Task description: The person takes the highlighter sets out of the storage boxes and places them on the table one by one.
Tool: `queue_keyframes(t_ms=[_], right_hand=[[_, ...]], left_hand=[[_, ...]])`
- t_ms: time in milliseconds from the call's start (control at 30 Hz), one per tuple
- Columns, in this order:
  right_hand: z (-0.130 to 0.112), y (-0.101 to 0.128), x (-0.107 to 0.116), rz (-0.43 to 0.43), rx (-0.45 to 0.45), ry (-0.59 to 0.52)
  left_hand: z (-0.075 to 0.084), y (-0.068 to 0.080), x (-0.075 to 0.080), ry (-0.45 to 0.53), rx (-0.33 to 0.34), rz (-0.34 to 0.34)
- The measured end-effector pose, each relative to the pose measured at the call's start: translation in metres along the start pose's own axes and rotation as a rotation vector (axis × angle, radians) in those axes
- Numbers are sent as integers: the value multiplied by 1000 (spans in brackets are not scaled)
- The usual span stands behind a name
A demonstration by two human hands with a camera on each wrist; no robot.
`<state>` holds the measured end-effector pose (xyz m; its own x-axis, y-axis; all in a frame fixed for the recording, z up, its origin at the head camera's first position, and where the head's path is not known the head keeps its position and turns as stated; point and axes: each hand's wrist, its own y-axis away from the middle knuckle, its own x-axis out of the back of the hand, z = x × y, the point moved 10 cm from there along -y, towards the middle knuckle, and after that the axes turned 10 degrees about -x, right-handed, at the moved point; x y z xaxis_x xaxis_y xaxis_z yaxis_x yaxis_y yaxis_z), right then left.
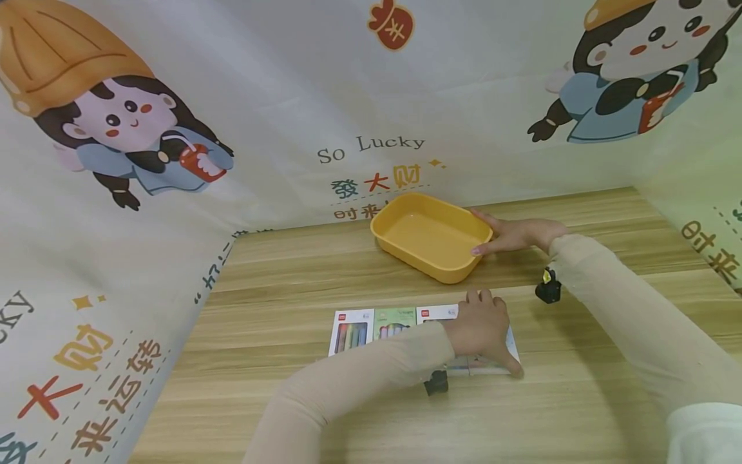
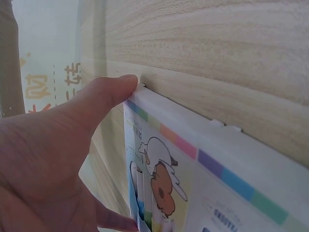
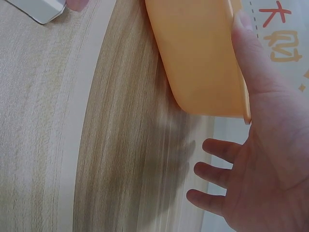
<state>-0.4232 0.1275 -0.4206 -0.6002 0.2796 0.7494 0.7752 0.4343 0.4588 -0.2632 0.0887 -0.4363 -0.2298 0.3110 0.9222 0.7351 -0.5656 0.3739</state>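
Note:
In the head view, flat crayon boxes (image 1: 351, 330) with windows onto coloured sticks lie side by side on the wood-grain table. My left hand (image 1: 480, 327) spans the rightmost box, its thumb at the near right corner and its fingers over the far edge. The left wrist view shows the thumb against the edge of that crayon box (image 2: 164, 159), which has a cartoon picture. Farther back, a yellow tub (image 1: 426, 241) stands by the rear wall. My right hand (image 1: 513, 234) holds its right end, thumb on the rim; the other fingers (image 3: 215, 175) hang free of it.
A printed cloth (image 1: 278, 84) with cartoon figures and lettering hangs behind the table (image 1: 261, 277) and along its sides. Small black devices (image 1: 547, 287) sit at both wrists. The left forearm (image 1: 359, 374) crosses in front of the boxes and hides part of them.

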Motion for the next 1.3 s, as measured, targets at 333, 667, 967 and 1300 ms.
queue_keyframes(t_ms=[333,667,967,1300], right_hand=[[-1,0,0,-3,0,-6],[1,3,0,-8,-10,-12],[-2,2,1,6,-7,13],[-4,3,6,51,31,47]], left_hand=[[0,1,0,-14,4,2],[1,0,-1,-9,18,-4],[0,1,-3,-11,21,-5],[-8,3,8,5,-15,32]])
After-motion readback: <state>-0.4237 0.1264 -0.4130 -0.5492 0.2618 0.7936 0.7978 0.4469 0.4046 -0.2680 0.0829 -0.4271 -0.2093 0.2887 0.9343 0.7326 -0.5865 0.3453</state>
